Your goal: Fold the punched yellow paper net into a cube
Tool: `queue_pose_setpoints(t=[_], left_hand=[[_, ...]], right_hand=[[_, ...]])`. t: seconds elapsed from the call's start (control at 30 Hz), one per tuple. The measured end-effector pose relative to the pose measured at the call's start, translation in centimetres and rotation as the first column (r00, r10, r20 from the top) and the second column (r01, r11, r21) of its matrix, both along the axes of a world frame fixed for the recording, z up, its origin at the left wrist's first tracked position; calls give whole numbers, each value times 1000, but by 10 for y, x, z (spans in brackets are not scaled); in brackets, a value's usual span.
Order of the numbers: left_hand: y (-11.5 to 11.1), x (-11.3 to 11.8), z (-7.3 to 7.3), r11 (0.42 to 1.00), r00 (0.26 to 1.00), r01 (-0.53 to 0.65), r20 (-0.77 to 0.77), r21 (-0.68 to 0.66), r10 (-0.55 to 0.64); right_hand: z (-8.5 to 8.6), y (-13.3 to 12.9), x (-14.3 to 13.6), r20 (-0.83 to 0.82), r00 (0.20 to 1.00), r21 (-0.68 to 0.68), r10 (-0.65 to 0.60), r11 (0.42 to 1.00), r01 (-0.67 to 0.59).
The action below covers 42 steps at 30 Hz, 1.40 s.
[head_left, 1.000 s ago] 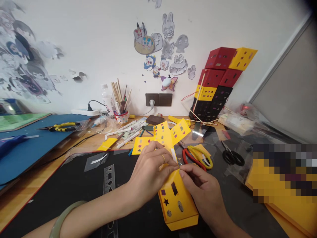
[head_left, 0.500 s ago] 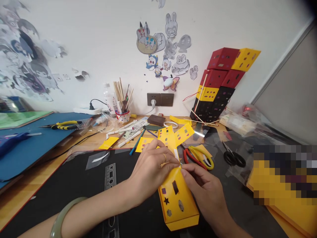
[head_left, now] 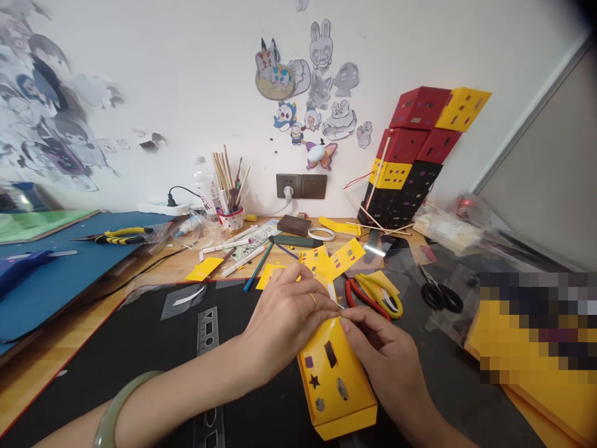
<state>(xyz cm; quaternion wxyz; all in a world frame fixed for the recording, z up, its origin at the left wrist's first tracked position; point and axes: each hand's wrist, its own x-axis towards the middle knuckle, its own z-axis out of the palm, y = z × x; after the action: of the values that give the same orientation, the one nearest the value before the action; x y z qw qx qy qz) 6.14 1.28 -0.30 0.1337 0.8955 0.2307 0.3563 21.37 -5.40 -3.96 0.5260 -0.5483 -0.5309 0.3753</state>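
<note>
A folded yellow paper box (head_left: pixel 321 373) with dark and purple shapes, among them a star, rectangle and oval, lies between my hands over the black mat. Its far end stays unfolded as yellow flaps (head_left: pixel 345 258) with small stickers; a white strip shows on one. My left hand (head_left: pixel 293 317), wearing a ring and a green bangle, is closed on the box's upper left edge. Across from it, my right hand (head_left: pixel 382 348) pinches the upper right edge, its fingertips touching the left ones. A thin shiny tip shows between them; what it belongs to is hidden.
Red- and yellow-handled pliers (head_left: pixel 373 295) and black scissors (head_left: pixel 441 292) lie to the right. A stencil ruler (head_left: pixel 208 361) rests at left. Behind stand a pen cup (head_left: pixel 231 218) and stacked red, yellow and black boxes (head_left: pixel 405 162). Pens (head_left: pixel 259 267) lie about.
The flaps beyond my hands have sunk slightly lower. Both hands keep nearly the same place on the box; the view has shifted a little.
</note>
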Motion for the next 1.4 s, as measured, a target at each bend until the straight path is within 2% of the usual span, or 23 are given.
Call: queue_pose_setpoints(t=[0.43,0.7,0.97,1.1,1.17,1.23,1.3,1.4], left_hand=[[-1,2,3,998,995,32,-93,53,-27],[1,3,-1,999,997,19,-73,28,-17],[5,1,5,999,994,-14,-105,-34,10],[7,2,5,999,992,-47,-119,6,47],[11,1,5,993,989,-89,-115,74,97],[19,-3,7,970,974,-186,-100,157,203],[32,-11,12,924,941,-313,-62,218,333],[61,-33,20,834,858,-506,27,221,514]], right_hand=[[6,1,-2,-2,999,-7,-34,999,34],[4,2,-2,-11,1000,-29,-26,999,25],[4,3,-2,-40,999,-53,-33,998,31],[6,4,-2,-73,996,-74,-45,996,39],[7,4,-2,-73,996,-81,-55,995,49],[8,4,-3,-79,995,-86,-65,995,58],[8,3,-4,-94,992,-93,-89,992,80],[7,3,-5,-123,980,-120,-155,983,140]])
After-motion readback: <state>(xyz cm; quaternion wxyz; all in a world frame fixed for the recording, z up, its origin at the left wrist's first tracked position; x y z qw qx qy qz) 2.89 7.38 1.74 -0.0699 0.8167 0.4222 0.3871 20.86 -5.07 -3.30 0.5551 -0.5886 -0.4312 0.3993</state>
